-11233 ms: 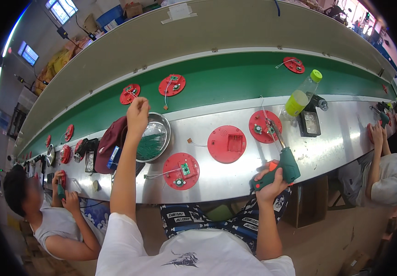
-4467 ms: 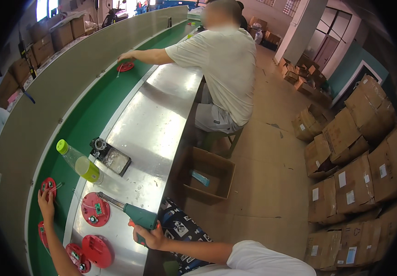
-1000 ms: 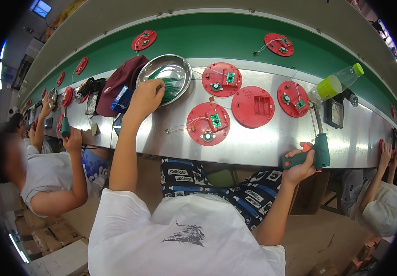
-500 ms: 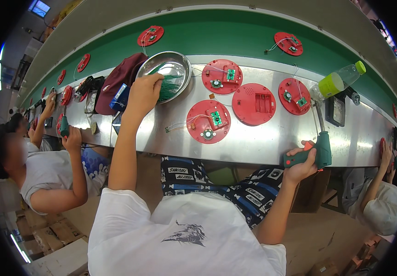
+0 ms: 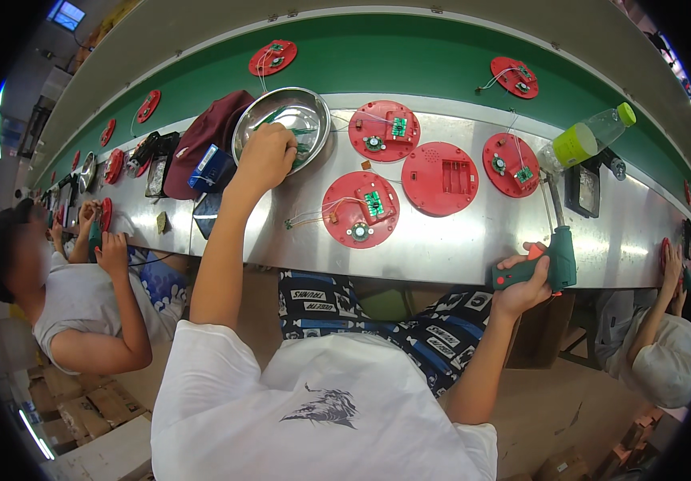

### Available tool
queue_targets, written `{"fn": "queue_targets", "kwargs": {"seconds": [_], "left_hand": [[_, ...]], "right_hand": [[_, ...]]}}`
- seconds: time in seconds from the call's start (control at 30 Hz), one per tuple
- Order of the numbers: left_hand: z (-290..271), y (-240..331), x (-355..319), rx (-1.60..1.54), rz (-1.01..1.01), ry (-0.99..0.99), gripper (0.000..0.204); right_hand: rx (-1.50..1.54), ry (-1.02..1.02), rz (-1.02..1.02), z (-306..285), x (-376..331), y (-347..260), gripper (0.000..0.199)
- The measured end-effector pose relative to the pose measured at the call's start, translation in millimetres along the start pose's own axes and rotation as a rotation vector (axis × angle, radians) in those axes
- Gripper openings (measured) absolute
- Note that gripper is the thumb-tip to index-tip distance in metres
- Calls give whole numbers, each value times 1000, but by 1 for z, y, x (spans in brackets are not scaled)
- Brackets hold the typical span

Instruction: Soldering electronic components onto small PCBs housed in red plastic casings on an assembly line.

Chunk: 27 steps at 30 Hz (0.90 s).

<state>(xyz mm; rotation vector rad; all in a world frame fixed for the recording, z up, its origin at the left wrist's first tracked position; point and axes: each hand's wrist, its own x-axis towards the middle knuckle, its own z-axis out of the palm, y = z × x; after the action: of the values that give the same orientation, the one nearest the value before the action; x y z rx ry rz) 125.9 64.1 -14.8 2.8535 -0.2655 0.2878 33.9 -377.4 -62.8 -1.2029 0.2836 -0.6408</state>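
Observation:
My left hand [image 5: 267,159] reaches into a shiny steel bowl [image 5: 319,154], fingers bent and drawn together over thin green wires [image 5: 304,132]. What lies between the fingertips is hidden by the hand. Low on the right, at the table's front edge, my right hand [image 5: 523,290] wraps round the handle of a green pistol-shaped soldering gun [image 5: 562,260] with a red trigger. Its slim metal tip points up and away. Between the hands lie several round red plastic housings [image 5: 337,228]; most carry a small green circuit board [image 5: 373,204], a round speaker and white wires.
Left of the bowl are a maroon cap [image 5: 201,152] and a blue box [image 5: 212,170]. A plastic bottle [image 5: 590,138] leans at the right beside a black tray [image 5: 583,192]. Behind runs a green belt [image 5: 393,56] bearing more red housings. Co-workers sit on both sides.
My left hand has moved slightly right and lower into the bowl, its fingers now more hidden. The housings on the belt have shifted right. The right hand and soldering gun stay in place.

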Motion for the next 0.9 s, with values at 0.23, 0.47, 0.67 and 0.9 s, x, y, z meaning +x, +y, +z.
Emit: {"fn": "queue_targets", "kwargs": {"seconds": [0.23,0.47,0.67,0.9], "left_hand": [[-13,8,-11,-204,31,121,7],[-16,103,-64,-644,-78,241,9],[38,140,-90,-658,-79,384,10],[58,139,-89,-366,4,551,11]], "right_hand": [[-10,-48,8,-5,-1,0,33],[-46,-363,-41,-8,-14,-6,38],[-188,-713,149,-8,-52,-9,36],[-418,-854,27,13,-68,-11,24]]}}
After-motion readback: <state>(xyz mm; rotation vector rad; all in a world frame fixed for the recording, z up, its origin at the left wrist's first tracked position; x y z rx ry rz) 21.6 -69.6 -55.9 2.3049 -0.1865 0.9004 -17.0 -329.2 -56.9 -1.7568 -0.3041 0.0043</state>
